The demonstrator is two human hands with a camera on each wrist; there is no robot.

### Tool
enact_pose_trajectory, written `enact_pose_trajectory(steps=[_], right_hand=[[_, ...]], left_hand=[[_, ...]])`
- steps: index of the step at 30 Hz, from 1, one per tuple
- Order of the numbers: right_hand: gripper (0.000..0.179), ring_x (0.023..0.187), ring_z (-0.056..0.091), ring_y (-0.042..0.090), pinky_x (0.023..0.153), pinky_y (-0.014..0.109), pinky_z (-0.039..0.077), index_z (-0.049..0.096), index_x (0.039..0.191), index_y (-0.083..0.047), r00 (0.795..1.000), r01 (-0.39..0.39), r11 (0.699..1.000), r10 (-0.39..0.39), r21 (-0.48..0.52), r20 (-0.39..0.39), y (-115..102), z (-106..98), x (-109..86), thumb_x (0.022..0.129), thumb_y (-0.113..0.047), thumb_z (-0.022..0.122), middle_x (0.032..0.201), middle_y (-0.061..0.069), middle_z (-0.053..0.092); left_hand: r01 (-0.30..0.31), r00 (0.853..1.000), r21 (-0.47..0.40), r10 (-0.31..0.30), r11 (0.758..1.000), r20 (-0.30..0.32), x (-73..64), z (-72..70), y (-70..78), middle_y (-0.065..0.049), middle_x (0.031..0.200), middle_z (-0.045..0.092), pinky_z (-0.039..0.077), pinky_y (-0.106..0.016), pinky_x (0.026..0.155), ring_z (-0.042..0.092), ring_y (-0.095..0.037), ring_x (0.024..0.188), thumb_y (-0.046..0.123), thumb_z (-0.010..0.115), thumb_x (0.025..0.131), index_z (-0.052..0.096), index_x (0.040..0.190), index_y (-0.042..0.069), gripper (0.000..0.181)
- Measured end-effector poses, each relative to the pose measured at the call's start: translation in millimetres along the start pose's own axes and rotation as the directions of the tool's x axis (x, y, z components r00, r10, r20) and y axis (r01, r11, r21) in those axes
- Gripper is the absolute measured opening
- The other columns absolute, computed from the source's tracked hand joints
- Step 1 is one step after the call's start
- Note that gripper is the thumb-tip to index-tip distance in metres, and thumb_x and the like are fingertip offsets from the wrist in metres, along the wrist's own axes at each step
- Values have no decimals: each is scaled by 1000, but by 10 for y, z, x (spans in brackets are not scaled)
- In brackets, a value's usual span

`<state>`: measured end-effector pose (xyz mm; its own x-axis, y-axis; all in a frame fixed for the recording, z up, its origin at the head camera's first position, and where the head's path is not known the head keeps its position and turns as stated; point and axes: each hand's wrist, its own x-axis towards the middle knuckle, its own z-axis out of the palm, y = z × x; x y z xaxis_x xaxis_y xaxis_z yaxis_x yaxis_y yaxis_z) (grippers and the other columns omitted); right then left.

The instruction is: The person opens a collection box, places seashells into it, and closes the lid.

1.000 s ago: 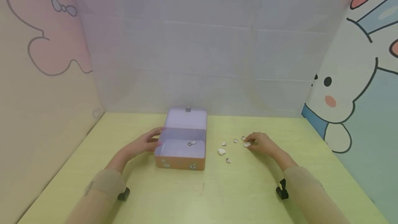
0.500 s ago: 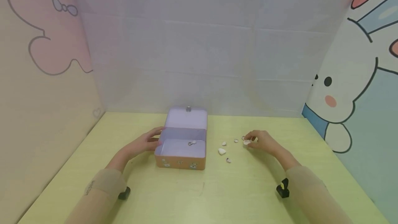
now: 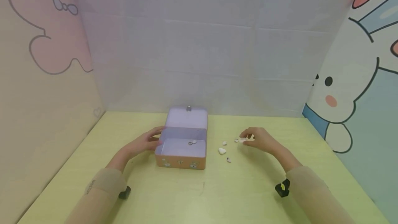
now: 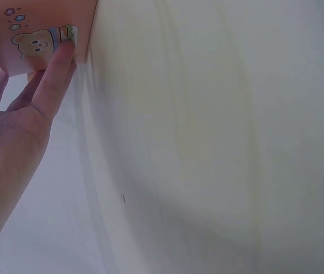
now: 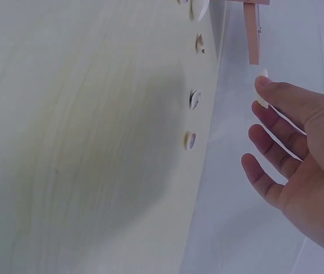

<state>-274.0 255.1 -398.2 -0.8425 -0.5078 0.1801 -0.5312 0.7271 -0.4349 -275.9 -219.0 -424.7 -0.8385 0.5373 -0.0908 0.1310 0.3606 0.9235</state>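
A tin box (image 3: pixel 181 162) with a lilac inside and an orange front stands on the table in the head view, its lid (image 3: pixel 188 118) tilted back. My left hand (image 3: pixel 143 145) rests its extended fingers against the box's left side. In the left wrist view those fingers (image 4: pixel 56 80) touch the orange wall beside a printed bear. My right hand (image 3: pixel 261 140), right of the box, pinches a pale seashell (image 5: pixel 263 94) between thumb and fingertip, above the table. Two small things, a shell (image 3: pixel 194 141) and a ring-shaped piece (image 3: pixel 190 143), lie inside the box.
Between box and right hand lie several small shells on the yellow table (image 3: pixel 186 196): a larger white shell (image 3: pixel 222 151), a small one (image 3: pixel 224 143), a dark-marked one (image 3: pixel 228 160) and a round one (image 3: pixel 236 140). Printed walls stand at the back and both sides.
My right hand has lifted the seashell off the table and moved slightly up and left with it. My left hand stays against the box.
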Motion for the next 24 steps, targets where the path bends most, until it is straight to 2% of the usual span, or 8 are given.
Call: enact_pose_trajectory(steps=[9, 24], right_hand=[[22, 86, 60, 19, 76, 42, 52, 69, 102, -9, 1000, 20, 1000, -20, 9, -22, -203, -67, 13, 81, -15, 74, 96, 1, 68], [22, 84, 59, 15, 75, 39, 53, 70, 100, -11, 993, 64, 998, -62, 15, -99, -541, -92, 70, 80, -16, 75, 95, -2, 68]], left_hand=[[-5, 1000, 3, 5, 1000, 0, 15, -8, -4, -12, 154, 23, 40, -50, 102, 29, -40, 137, 19, 53, 96, 23, 149, 24, 61], [3, 1000, 14, -3, 1000, -3, 15, -17, -12, -13, 154, 23, 41, -49, 102, 28, -41, 137, 20, 53, 97, 23, 149, 25, 61]])
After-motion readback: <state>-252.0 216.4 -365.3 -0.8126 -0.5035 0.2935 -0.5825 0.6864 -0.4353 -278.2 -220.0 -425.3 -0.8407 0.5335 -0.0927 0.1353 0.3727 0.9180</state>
